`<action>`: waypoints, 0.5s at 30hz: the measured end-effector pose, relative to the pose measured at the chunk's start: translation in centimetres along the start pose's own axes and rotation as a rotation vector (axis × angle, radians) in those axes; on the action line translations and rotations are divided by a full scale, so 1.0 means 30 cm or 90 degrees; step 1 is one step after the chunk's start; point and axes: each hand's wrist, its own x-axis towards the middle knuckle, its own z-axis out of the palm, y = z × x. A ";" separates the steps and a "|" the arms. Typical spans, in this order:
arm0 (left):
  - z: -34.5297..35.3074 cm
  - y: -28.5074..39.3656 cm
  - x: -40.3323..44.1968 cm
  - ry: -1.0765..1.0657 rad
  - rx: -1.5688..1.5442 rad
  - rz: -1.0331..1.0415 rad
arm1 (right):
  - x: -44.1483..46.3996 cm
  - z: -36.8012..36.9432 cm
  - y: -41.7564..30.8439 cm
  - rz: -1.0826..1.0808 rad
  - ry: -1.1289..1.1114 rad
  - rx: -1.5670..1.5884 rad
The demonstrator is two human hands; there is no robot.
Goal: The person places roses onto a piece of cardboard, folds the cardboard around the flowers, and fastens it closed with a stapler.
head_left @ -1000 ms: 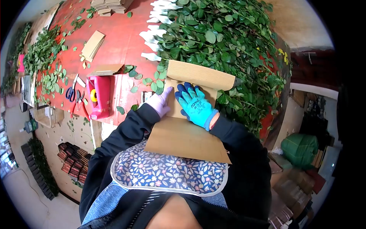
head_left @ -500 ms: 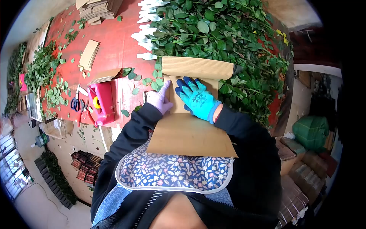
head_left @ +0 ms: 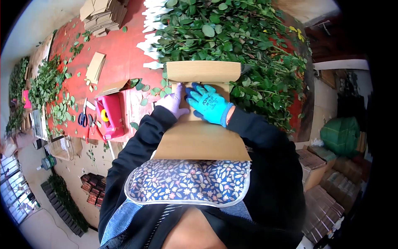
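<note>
Left hand (head_left: 170, 103) and right hand (head_left: 209, 106), spread on cardboard (head_left: 202, 143), apparently flatten it; the next move needs even pressure.

Brown cardboard (head_left: 201, 143) runs beneath the lilac-gloved left hand (head_left: 173, 102) and the turquoise-gloved right hand (head_left: 210, 104), a narrower stretch showing between them. Just on the person's side of both, it bends at a crosswise line into a smooth, wider panel, bare and unwrinkled. Just beyond the fingertips, a ribbed tan section (head_left: 203, 72) lies crosswise, curved over; whether it's the same piece I can't tell.
</note>
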 end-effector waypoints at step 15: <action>-0.026 -0.030 0.070 -0.101 0.070 -0.042 | -0.104 -0.005 -0.140 -0.005 0.026 -0.005</action>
